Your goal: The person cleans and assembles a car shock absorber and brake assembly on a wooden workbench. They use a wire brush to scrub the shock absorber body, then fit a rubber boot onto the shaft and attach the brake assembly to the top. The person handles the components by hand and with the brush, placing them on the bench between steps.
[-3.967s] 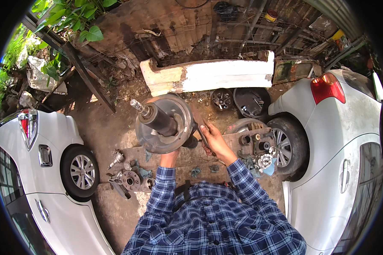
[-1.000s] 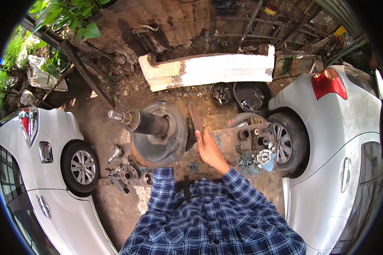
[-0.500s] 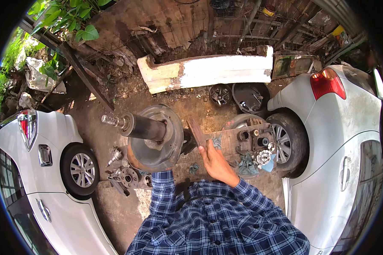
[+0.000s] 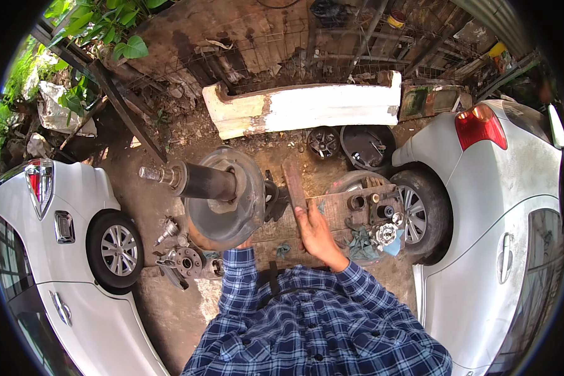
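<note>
A shock absorber strut point(image 4: 208, 183) is held up in front of me, its threaded rod pointing left and its round, worn spring seat point(image 4: 247, 210) facing partly up. My left hand point(image 4: 247, 244) supports it from below; the seat hides nearly all of its fingers. To the right of the strut, my right hand point(image 4: 318, 235) grips a flat, reddish-brown bar point(image 4: 292, 182) by its lower end, thumb along it. The bar tilts up beside the strut's dark lower bracket point(image 4: 274, 199); whether they touch is unclear.
A wooden board point(image 4: 323, 219) bears several metal parts, a bearing-like ring point(image 4: 385, 234) and blue rags point(image 4: 360, 244). A hub point(image 4: 188, 262) lies left. Silver cars point(image 4: 75, 250) flank me. Beyond are a black basin point(image 4: 368, 147) and a white bumper point(image 4: 326, 105).
The strut has shifted slightly left and away from me, with its seat turned a little. My right hand has raised the bar slightly.
</note>
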Tool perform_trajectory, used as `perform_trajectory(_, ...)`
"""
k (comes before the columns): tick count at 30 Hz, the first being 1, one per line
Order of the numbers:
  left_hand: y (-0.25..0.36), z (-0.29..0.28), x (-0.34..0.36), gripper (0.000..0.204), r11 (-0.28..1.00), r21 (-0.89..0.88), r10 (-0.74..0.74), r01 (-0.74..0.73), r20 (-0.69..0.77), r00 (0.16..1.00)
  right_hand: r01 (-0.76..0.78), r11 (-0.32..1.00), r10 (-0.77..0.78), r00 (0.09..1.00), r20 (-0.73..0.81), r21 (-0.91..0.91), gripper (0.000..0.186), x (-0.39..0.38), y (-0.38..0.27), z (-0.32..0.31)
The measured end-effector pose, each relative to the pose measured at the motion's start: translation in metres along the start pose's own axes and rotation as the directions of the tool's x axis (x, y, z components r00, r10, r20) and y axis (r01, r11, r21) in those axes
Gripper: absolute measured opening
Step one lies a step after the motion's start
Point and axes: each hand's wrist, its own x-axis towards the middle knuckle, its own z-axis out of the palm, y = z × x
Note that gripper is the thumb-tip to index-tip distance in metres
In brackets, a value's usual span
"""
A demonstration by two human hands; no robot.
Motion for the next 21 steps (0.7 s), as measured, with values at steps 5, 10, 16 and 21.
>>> perform_trajectory(5, -0.03, -0.017, -0.003, 0.027, 0.999, -0.033, -0.023, 0.022, -0.008, 1.0, 0.281, 0.959, -0.265, 0.933, -0.242, 0.032, 0.071, 0.01, 0.003, 0.039)
perform_trajectory(10, -0.046, -0.029, -0.005, 0.028, 0.999, -0.047, -0.026, 0.026, -0.014, 1.0, -0.007, 0.999, 0.006, 0.999, -0.046, -0.031, 0.085, -0.006, 0.025, 0.042)
perform_trajectory(16, -0.054, -0.026, -0.003, 0.028, 0.998, -0.053, -0.033, 0.033, -0.012, 0.999, 0.087, 0.984, -0.068, 0.99, -0.122, 0.155, 0.089, -0.018, 0.03, 0.045)
perform_trajectory(21, -0.059, -0.023, -0.003, 0.028, 0.997, -0.064, -0.043, 0.042, -0.018, 0.999, 0.057, 0.998, -0.056, 0.991, -0.122, 0.003, 0.09, -0.006, 0.027, 0.039)
